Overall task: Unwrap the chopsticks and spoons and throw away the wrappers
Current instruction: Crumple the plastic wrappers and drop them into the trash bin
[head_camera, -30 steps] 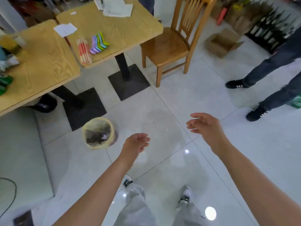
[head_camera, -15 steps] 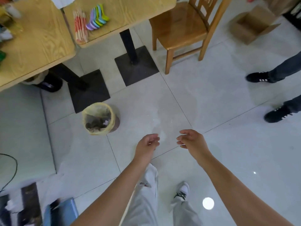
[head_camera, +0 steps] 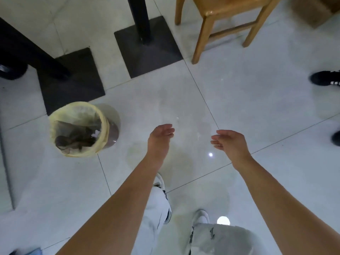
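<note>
A small round waste bin point(head_camera: 103, 124) lined with a yellow bag stands on the floor at the left, with dark rubbish and a scrap of white paper inside. My left hand point(head_camera: 160, 138) hangs over the floor tiles to the right of the bin, fingers relaxed and holding nothing. My right hand point(head_camera: 230, 142) is held out further right, also relaxed, nothing in it. The table tops, chopsticks and spoons are out of view.
Two black table posts on square base plates point(head_camera: 147, 46) point(head_camera: 71, 78) stand beyond the bin. A wooden chair point(head_camera: 226, 21) is at the top right, a cardboard box point(head_camera: 314, 10) past it. Another person's black shoes point(head_camera: 325, 78) show at the right edge. My own feet are below.
The view has tilted down and moved forward, so the table tops with chopsticks and spoons have left the frame. The bin now sits closer. My hands have spread slightly apart.
</note>
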The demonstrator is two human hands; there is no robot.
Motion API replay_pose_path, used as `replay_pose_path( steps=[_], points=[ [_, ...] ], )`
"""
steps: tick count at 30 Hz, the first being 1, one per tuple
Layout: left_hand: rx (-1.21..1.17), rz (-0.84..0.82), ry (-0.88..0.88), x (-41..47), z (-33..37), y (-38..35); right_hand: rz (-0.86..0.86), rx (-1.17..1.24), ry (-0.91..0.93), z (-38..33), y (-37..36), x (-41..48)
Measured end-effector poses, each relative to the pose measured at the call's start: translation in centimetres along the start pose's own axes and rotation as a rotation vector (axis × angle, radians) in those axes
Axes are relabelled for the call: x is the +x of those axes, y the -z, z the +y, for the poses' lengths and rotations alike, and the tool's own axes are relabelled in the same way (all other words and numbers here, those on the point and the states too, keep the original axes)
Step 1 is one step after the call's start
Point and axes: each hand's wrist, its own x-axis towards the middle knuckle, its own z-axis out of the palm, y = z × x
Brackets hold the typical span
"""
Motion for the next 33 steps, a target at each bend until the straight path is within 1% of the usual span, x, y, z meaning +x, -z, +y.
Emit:
replay_pose_path(
  steps=[2, 5, 8, 10, 13, 15, 17, 19, 22, 25, 26, 28, 30, 33],
  points=[
    [0.009, -0.020, 0.030, 3.5, -4.8, -2.1, 0.024, -0.071, 0.008, 3.7, -1.1, 5.4],
    [0.013, -0.022, 0.123, 8.3, -12.4, -4.3, 0.060, -0.170, -0.008, 9.5, -3.2, 12.5],
    [0.043, 0.063, 0.180, 13.3, -18.4, -4.9, 0.075, -0.326, -0.009, 14.8, -5.4, 19.1],
    [0.042, 0.119, 0.197, 16.2, -22.0, -4.8, 0.076, -0.505, 0.047, 17.8, -6.6, 23.0],
    [0.036, 0.123, 0.220, 20.0, -26.9, -4.8, 0.092, -0.797, 0.133, 20.9, -8.5, 27.4],
    [0.101, 0.139, 0.197, 22.2, -29.8, -4.8, 0.078, -0.954, 0.170, 22.4, -10.0, 29.8],
    [0.144, 0.165, 0.187, 23.7, -32.0, -4.6, 0.022, -1.085, 0.144, 23.3, -11.6, 31.1],
    [0.210, 0.187, 0.168, 24.5, -33.6, -4.2, -0.001, -1.158, 0.129, 24.6, -13.3, 32.1],
    [0.342, 0.239, 0.107, 24.7, -33.6, -3.1, 0.064, -1.144, 0.252, 25.6, -15.4, 32.5],
    [0.377, 0.265, 0.065, 24.7, -32.8, -1.8, 0.100, -1.155, 0.387, 25.9, -16.4, 32.4],
    [0.371, 0.279, 0.061, 24.9, -32.5, -1.5, 0.107, -1.109, 0.409, 26.0, -16.5, 32.4],
    [0.302, 0.283, 0.077, 25.0, -31.9, -1.1, 0.104, -0.910, 0.419, 25.8, -16.8, 32.5],
    [0.126, 0.251, 0.130, 25.1, -31.2, -1.3, 0.070, -0.654, 0.387, 25.5, -17.1, 32.2],
    [-0.048, 0.227, 0.131, 25.3, -30.3, -1.9, -0.125, -0.135, 0.212, 25.0, -17.2, 30.4]
  ],
)
